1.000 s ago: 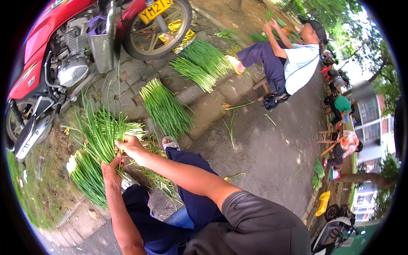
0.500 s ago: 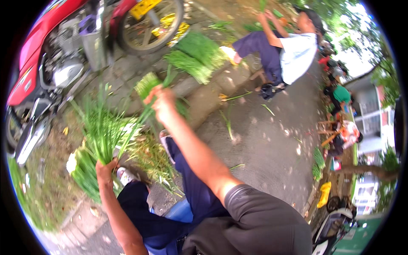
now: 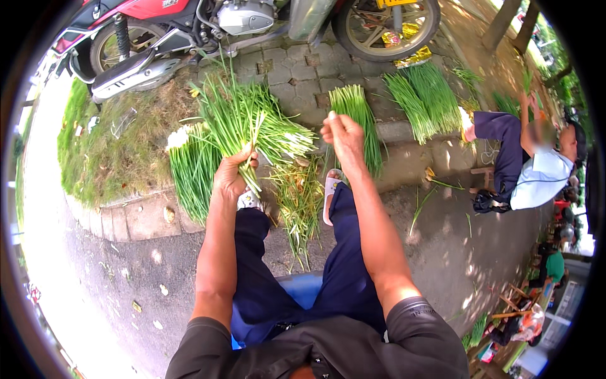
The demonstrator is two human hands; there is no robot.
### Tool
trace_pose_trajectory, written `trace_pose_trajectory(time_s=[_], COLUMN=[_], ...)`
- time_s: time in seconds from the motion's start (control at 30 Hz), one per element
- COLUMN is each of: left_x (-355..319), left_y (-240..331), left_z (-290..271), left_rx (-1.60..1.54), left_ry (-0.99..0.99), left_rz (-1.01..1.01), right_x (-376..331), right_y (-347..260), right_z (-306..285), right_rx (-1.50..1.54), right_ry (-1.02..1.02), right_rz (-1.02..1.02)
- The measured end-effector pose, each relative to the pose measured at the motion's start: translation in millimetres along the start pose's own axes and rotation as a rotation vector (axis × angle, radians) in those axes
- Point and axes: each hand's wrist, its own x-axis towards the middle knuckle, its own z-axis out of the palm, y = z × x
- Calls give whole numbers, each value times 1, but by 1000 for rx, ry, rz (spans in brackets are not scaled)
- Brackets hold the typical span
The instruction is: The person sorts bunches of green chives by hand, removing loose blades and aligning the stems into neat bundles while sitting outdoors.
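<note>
Your left hand (image 3: 230, 178) was clamped around a bunch of green onions (image 3: 252, 123), fist closed low on the stalks. Half a second before, your right hand (image 3: 343, 134) was flung far out ahead; it had since come back level with the bunch, just to the right of your grip, fingertips pinched together, though I cannot tell whether they held a strand. That looked like one stripped piece discarded and the hand returning for another. The bunch's long axis ran up and away from your fist, green tips fanning toward the motorcycle (image 3: 189, 31), white ends splaying right. Trimmings (image 3: 297, 202) lay below your grip, between your feet.
</note>
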Motion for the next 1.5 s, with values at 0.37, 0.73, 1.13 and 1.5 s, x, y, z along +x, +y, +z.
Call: trace_pose_trajectory(time_s=[0.37,0.73,1.13,1.5], left_x=[-8,-5,-8,-5], left_y=[-15,-17,-23,-25], left_z=[32,30,38,36], left_rx=[24,-52,109,118], left_ry=[-85,-113,-60,-38], left_rz=[-14,-8,22,57], right_x=[-22,-21,-18,-26], right_y=[8,20,24,10], right_z=[54,60,63,71], right_rx=[219,471,534,344], right_ry=[-505,-497,-405,-237], right_rz=[407,418,301,90])
